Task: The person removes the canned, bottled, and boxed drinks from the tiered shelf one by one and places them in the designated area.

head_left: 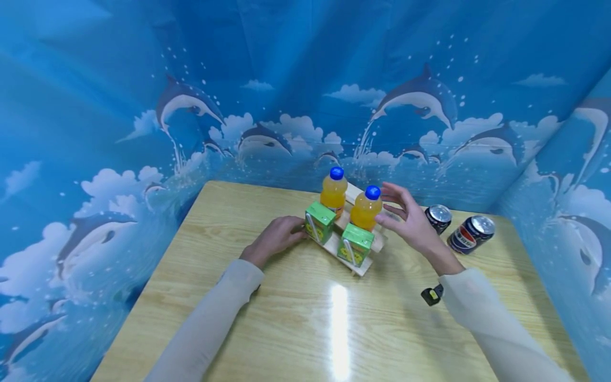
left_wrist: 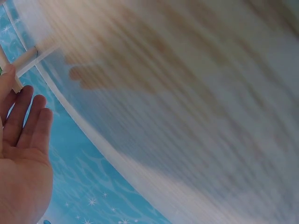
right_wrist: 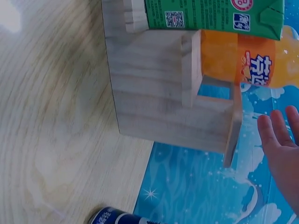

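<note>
A stepped light-wood rack (head_left: 334,249) (right_wrist: 159,79) stands toward the back of the table. Two orange drink bottles (head_left: 365,212) (right_wrist: 254,60) with blue caps stand upright on its rear step. In front of them are two green juice boxes (head_left: 354,245) (right_wrist: 210,16), each with a straw on its side. My left hand (head_left: 281,236) (left_wrist: 23,154) pinches the rack's left end, thumb over a wooden edge and fingertips beyond it. Beside the right-hand bottle, my right hand (head_left: 406,217) (right_wrist: 282,144) is held with fingers spread, apart from the bottle in the right wrist view.
Two dark soda cans, one nearer (head_left: 470,233) and one behind it (head_left: 438,216), stand on the table right of the rack. A blue dolphin-print curtain (head_left: 286,79) hangs behind and along the sides. The pale wooden table (head_left: 286,318) reflects a bright light strip.
</note>
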`<state>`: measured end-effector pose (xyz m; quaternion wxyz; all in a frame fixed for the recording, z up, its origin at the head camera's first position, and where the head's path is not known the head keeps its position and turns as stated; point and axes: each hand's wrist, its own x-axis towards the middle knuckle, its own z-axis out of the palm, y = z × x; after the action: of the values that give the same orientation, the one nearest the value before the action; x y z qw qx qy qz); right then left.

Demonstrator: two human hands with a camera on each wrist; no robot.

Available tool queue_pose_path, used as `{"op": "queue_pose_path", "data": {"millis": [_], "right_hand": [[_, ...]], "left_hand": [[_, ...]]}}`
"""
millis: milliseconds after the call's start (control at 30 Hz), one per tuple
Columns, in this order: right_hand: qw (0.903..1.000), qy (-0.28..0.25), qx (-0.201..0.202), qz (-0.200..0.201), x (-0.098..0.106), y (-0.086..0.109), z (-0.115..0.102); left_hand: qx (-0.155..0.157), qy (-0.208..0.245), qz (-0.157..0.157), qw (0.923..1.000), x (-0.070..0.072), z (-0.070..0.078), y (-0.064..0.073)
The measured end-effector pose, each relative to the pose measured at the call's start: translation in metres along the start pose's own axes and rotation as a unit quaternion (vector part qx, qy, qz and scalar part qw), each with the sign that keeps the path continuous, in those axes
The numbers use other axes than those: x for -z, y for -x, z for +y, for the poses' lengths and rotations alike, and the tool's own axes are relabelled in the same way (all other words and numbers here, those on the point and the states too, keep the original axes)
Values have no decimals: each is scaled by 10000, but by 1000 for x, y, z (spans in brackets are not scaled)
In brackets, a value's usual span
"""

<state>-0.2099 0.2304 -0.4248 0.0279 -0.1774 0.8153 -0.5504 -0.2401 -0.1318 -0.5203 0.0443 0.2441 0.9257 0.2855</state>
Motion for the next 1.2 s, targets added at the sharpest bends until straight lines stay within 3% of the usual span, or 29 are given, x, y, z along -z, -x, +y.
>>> {"op": "queue_pose_path", "data": {"millis": [500, 1200], "right_hand": [[9989, 5, -418, -221, -18, -6, -3], [9994, 228, -6, 272, -20, -10, -9]], "left_hand": [[-6, 90, -25, 10000, 2, 0, 1], [43, 121, -113, 9999, 3, 1, 2]]}}
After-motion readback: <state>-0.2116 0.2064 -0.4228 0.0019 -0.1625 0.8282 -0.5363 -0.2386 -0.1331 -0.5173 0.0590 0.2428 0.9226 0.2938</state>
